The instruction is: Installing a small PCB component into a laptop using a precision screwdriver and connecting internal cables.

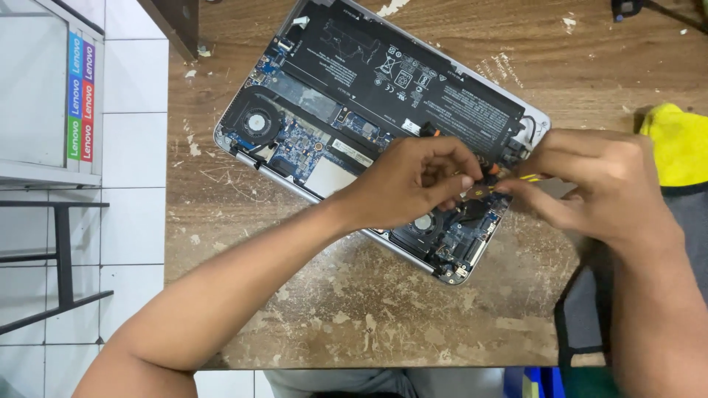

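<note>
Item: opened laptop (383,110), bottom cover off, lying diagonally across the upper middle of the frame on a worn wooden table (369,309). Its long black battery (402,70) fills the upper half; a round cooling fan (256,123) sits at the upper left of the chassis, and a second fan (422,223) shows just below your left hand. Blue circuit board (302,144) runs between them.

Your left hand (413,180): centre of the frame, over the laptop's right-hand part, fingers curled together and pinching the tip end of a small screwdriver (490,180) with orange and black on its shaft.

Your right hand (590,177): centre right, fingers closed around the same screwdriver from the other side; a yellow-striped part of its handle shows just under the fingers. The two hands meet at the tool, just above the laptop's right edge.

Other entries: yellow cloth (678,144) at the right edge of the frame; dark grey fabric (590,309) below it, hanging over the table's lower right corner; white tiled floor (133,221) at left; a pale cabinet (37,88) in the upper left corner with a dark metal frame (63,250) beneath it.
</note>
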